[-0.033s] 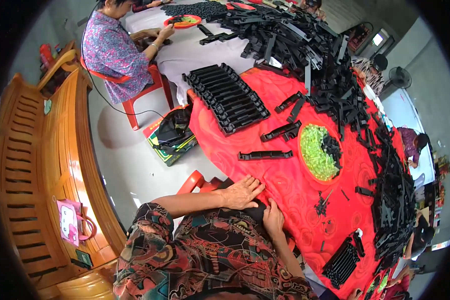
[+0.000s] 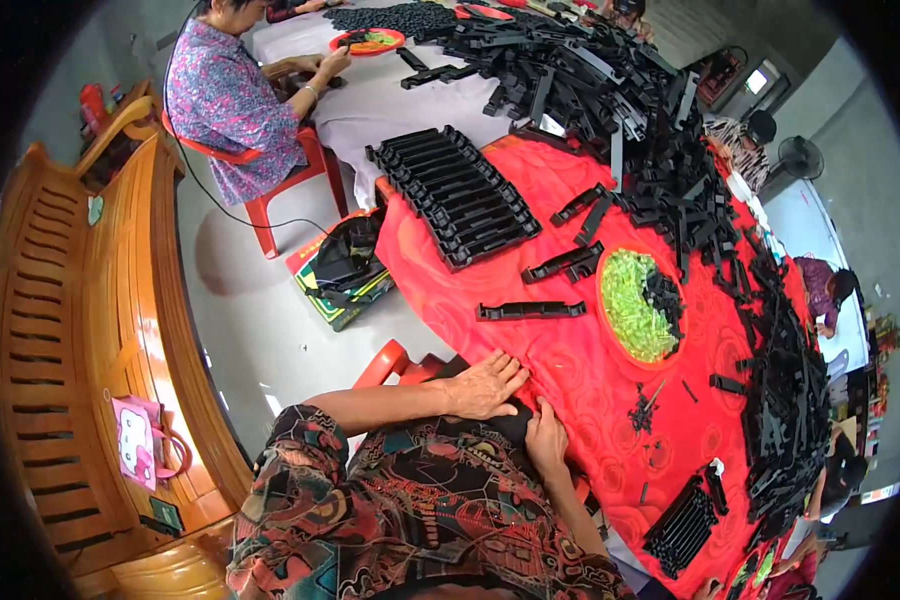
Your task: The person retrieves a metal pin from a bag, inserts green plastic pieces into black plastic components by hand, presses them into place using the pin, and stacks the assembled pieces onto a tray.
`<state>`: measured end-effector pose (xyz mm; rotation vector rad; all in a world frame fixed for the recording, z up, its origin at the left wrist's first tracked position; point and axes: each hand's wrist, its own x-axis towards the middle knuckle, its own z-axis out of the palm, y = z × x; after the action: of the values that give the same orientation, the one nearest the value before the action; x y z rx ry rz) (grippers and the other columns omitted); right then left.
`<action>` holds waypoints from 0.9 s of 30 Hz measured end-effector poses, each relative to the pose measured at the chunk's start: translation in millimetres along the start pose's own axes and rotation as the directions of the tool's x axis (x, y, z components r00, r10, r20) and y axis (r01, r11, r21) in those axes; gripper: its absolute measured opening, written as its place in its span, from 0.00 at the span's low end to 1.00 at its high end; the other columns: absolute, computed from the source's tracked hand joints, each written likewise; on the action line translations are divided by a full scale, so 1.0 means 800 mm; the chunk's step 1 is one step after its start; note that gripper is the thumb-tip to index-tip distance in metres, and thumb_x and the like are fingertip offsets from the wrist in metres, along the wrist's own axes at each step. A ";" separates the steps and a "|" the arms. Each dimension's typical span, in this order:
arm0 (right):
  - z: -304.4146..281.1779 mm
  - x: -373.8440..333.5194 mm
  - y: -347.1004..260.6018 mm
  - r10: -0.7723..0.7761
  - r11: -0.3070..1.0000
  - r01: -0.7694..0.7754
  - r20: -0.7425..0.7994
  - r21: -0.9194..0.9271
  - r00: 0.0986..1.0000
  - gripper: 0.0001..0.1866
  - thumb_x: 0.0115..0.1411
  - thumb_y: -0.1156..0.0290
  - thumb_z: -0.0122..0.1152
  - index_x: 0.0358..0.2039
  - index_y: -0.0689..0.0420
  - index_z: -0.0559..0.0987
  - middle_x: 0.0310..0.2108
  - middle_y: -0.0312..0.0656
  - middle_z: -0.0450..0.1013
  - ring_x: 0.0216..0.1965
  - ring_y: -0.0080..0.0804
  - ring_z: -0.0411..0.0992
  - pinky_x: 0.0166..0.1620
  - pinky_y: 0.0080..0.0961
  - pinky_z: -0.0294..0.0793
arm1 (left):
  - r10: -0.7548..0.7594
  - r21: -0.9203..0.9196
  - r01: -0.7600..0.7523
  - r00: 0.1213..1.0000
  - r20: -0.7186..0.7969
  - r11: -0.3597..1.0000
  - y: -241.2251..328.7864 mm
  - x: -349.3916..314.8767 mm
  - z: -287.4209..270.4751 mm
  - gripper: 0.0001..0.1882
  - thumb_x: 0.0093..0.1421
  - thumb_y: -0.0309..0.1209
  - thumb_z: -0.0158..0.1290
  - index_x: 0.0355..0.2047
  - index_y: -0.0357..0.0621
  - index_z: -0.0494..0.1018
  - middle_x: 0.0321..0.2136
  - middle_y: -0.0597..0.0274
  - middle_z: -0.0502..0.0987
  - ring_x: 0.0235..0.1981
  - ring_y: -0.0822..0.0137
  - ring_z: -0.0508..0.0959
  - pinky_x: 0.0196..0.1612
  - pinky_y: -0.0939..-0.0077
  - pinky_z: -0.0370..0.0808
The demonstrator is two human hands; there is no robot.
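My left hand (image 2: 482, 385) lies flat with fingers spread on the near edge of the red tablecloth (image 2: 570, 380). My right hand (image 2: 547, 435) rests just beside it at the cloth's edge, fingers curled down over a dark patch in my lap; what it grips is hidden. A single black plastic strip (image 2: 530, 311) lies on the cloth beyond my hands. Further right sits a round dish of green pieces (image 2: 630, 300) with some black bits in it. A neat row of black strips (image 2: 455, 195) is laid out at the table's left.
Large heaps of black parts (image 2: 610, 90) cover the far table and its right side (image 2: 785, 400). A person in a floral top (image 2: 225, 95) sits on a red chair. A wooden bench (image 2: 80, 330), pink bag (image 2: 138, 440) and floor box (image 2: 345, 265) lie left.
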<state>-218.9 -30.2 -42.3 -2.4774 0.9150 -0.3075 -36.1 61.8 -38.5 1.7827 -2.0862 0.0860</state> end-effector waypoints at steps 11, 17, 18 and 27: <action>0.000 -0.013 0.005 -0.171 0.971 0.187 -0.117 0.147 0.978 0.13 0.53 0.74 0.50 0.41 0.57 0.70 0.30 0.55 0.71 0.32 0.53 0.71 0.34 0.40 0.70 | -0.001 0.018 0.003 0.994 -0.106 1.000 0.010 -0.018 -0.030 0.22 0.53 0.39 0.51 0.43 0.34 0.66 0.40 0.47 0.68 0.43 0.53 0.69 0.45 0.61 0.65; -0.012 -0.024 0.007 -0.270 0.938 0.273 -0.042 0.212 0.962 0.08 0.54 0.78 0.47 0.36 0.61 0.71 0.32 0.51 0.70 0.34 0.49 0.70 0.37 0.35 0.70 | -0.166 -0.070 0.165 0.986 -0.003 0.984 -0.013 -0.035 -0.018 0.22 0.54 0.39 0.50 0.48 0.44 0.66 0.36 0.53 0.68 0.39 0.54 0.69 0.42 0.60 0.68; -0.015 -0.024 0.006 -0.264 0.941 0.267 -0.043 0.206 0.964 0.08 0.54 0.78 0.47 0.36 0.61 0.71 0.32 0.51 0.70 0.34 0.49 0.70 0.37 0.35 0.70 | -0.192 -0.081 0.193 0.981 0.016 0.978 -0.016 -0.039 -0.018 0.23 0.55 0.39 0.50 0.50 0.45 0.65 0.37 0.52 0.68 0.40 0.54 0.69 0.44 0.59 0.68; -0.015 -0.028 0.009 -0.093 0.988 0.105 0.110 -0.110 0.990 0.25 0.52 0.75 0.48 0.53 0.49 0.65 0.38 0.60 0.69 0.35 0.59 0.70 0.36 0.49 0.71 | -0.349 -0.122 0.372 0.921 0.175 0.920 -0.039 -0.052 -0.027 0.31 0.56 0.41 0.48 0.58 0.45 0.55 0.53 0.47 0.62 0.50 0.47 0.65 0.50 0.51 0.64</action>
<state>-243.8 -24.4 -36.4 -2.6235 0.7888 -0.1592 4.0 100.9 -38.9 2.0973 -1.7632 -0.3132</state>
